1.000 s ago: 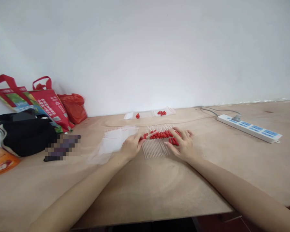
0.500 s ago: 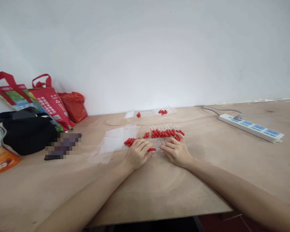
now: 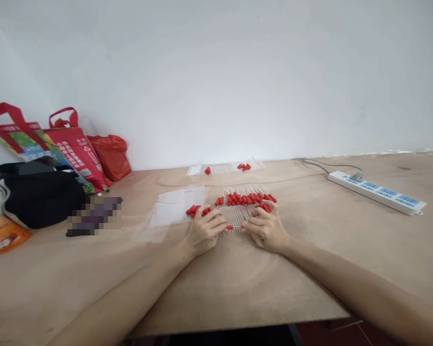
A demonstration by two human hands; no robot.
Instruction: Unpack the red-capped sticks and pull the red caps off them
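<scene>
My left hand is closed, pinching a small red cap that pokes out past its fingertips. Facing it, my right hand pinches a thin pale stick, whose near end meets the red cap. Beneath both hands lies a row of thin clear sticks. Behind that row, several sticks with red tips lie side by side. Loose red caps are heaped beside my left fingers, and more red pieces show behind my right fingers, partly covered.
Clear plastic zip bags lie left of the sticks. Along the wall are small bags with red pieces. A white power strip is at right; a black bag, red shopping bags and an orange pouch stand at left.
Both hands came nearer over the clear sticks and met around a red cap and stick. Over the last half second the cap's visible part shortened between my fingers.
</scene>
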